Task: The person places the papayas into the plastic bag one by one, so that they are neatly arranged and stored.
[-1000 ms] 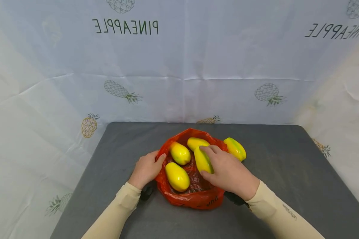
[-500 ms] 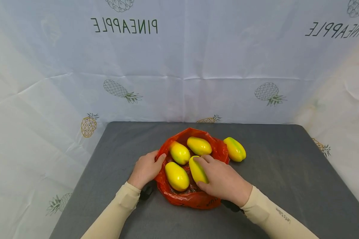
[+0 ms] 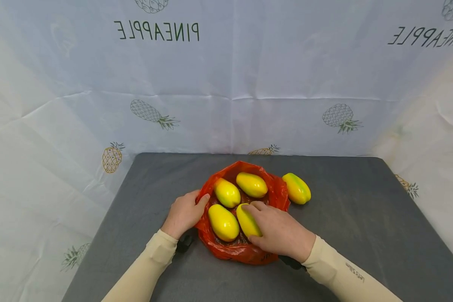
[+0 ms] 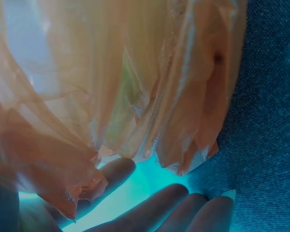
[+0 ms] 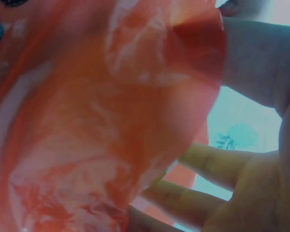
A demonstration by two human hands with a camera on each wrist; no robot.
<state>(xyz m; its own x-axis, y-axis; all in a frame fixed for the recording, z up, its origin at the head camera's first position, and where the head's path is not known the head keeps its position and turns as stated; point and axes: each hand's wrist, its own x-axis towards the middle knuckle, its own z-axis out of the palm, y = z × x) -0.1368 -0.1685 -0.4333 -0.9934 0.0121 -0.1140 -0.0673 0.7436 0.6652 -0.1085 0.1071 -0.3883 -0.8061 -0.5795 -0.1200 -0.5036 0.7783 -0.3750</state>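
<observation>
A red plastic bag [image 3: 245,254] stands with its mouth spread wide. My left hand [image 3: 185,213] pinches its left rim, thumb over the edge; in the left wrist view, fingers [image 4: 150,205] show below the bag's crumpled film [image 4: 193,96]. My right hand [image 3: 281,230] reaches over the right rim and grips a yellow mango [image 3: 247,221] inside the bag, its right side hidden by the hand. Three more mangoes lie around it: one at the front left [image 3: 224,223], one behind that [image 3: 227,193] and one at the back [image 3: 251,185]. Bag film [image 5: 106,121] covers most of the right wrist view.
One yellow-green mango [image 3: 296,188] lies on the dark grey table [image 3: 355,218], just right of the bag. A white pineapple-print cloth [image 3: 287,63] hangs behind the table and along both sides.
My right hand has moved left and down into the bag with the mango, setting it lower beside the front-left one. The back mango now shows fully. My left hand has stayed at the rim.
</observation>
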